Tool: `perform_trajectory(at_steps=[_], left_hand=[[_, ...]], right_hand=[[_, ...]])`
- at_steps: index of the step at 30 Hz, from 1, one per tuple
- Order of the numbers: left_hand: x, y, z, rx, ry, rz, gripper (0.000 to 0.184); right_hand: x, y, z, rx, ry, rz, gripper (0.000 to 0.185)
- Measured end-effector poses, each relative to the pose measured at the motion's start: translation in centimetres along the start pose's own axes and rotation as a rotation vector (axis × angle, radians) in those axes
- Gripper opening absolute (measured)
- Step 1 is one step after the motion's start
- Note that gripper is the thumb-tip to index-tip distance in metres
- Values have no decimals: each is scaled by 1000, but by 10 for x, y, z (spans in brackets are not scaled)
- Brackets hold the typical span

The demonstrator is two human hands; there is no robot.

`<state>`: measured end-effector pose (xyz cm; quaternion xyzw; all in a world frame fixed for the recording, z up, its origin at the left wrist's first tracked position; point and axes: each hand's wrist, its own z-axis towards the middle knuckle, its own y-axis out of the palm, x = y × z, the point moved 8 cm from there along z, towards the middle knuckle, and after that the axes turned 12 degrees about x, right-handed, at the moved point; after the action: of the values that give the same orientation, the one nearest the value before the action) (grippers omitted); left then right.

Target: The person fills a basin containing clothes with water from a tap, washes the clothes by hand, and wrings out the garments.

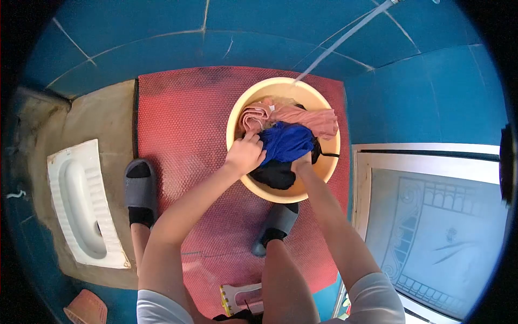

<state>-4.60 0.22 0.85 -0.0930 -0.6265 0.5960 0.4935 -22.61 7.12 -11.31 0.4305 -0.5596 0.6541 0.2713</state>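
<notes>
Crumpled royal-blue cloth (pixel 287 141): left hand (pixel 247 153) curls at left end; right hand (pixel 302 161) extends beneath; grips cannot be determined; long axis left-to-right.

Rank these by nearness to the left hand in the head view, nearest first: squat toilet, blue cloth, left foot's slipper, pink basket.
1. Blue cloth: in the tub, right beside the left hand.
2. Left foot's slipper: on the mat's left edge.
3. Squat toilet: farther left.
4. Pink basket: bottom-left corner.
</notes>
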Motion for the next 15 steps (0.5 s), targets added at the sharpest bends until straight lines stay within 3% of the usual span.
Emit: perform_trajectory(at_steps=[1, 5, 7, 8, 10, 11, 13, 15], left_hand=[[0, 2, -1, -6, 0, 2, 28], [-3, -2, 3, 86, 12, -14, 27], [-3, -1, 3, 90, 7, -15, 26], [-3, -1, 3, 86, 3, -16, 26], [-2, -2, 4, 82, -5, -18, 26], [-1, -1, 3, 71, 0, -4, 26], [0, 0, 3, 62, 0, 3, 26], [0, 2, 2, 63, 2, 17, 25]], right_hand=[[-11, -15, -6, 424, 6, -518, 46], [-40, 37, -14, 183, -142, -480, 47], [-51, 45, -18, 115, -388, -937, 46], [-51, 44, -17, 115, -389, -936, 46], [-18, 11, -7, 266, 116, -515, 76], [-12, 2, -4, 270, 116, -517, 76], [-8, 16, -5, -470, 96, 641, 51], [-8, 16, -6, -474, 88, 642, 51]])
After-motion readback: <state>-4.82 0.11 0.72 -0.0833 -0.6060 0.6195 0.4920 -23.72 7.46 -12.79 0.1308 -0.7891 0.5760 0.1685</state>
